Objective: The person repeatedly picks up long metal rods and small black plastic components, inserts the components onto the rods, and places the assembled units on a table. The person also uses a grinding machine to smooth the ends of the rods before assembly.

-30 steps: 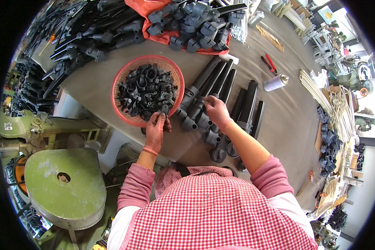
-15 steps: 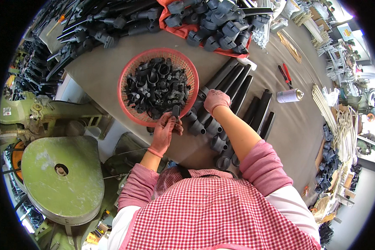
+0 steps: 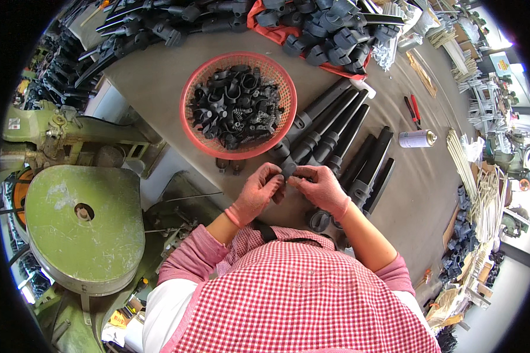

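Observation:
My left hand (image 3: 257, 193) and my right hand (image 3: 323, 190), both in pinkish, dark-smudged gloves, meet just below the red basket. Their fingertips pinch a black plastic fitting (image 3: 288, 167) from either side. It lies at the near end of the black tubes (image 3: 343, 112); whether it is joined to one of them I cannot tell. Anything smaller between the fingers is hidden. A round red plastic basket (image 3: 188, 132) stands up and to the left, holding many small black clips (image 3: 232, 91) and metal springs (image 3: 266, 117).
More black tubes (image 3: 371, 167) lie to the right. Beyond them are red-handled pliers (image 3: 415, 109) and a spray can (image 3: 417, 139). Black fittings (image 3: 335, 35) heap on red cloth at the back. A green machine (image 3: 85, 226) stands at left, against the table's edge.
My left hand has moved right, away from the basket's rim, where it held a small dark clip. My right hand has come back from the tubes to meet it at the fitting.

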The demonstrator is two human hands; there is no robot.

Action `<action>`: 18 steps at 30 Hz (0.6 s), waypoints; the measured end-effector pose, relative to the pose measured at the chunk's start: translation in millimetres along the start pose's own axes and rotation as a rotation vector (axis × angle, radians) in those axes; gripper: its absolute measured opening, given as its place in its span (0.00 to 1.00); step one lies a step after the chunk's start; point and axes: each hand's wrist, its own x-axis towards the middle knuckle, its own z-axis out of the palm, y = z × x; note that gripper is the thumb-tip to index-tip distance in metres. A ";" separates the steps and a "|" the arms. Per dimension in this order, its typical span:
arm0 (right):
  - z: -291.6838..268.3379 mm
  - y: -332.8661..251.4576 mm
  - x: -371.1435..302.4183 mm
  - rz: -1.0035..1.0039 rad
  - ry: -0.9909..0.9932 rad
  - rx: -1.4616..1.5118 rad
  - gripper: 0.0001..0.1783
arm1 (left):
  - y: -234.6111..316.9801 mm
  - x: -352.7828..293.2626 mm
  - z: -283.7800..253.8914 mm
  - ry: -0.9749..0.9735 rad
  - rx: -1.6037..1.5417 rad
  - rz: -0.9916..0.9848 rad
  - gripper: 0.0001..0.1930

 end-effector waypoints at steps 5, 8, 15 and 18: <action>24.6 28.1 -10.8 -0.122 0.058 0.131 0.17 | -20.7 -16.6 -1.5 0.057 -0.155 -0.002 0.07; 30.9 48.7 -5.8 -0.183 -0.111 0.004 0.21 | -41.6 -27.9 -10.7 0.145 -0.061 0.013 0.09; 27.6 57.9 -10.0 0.206 -0.224 0.621 0.15 | -78.7 -11.5 -64.3 0.229 1.349 0.332 0.17; 15.6 49.6 -20.6 0.218 -0.196 0.595 0.10 | -66.8 5.2 -72.9 0.139 1.637 0.162 0.16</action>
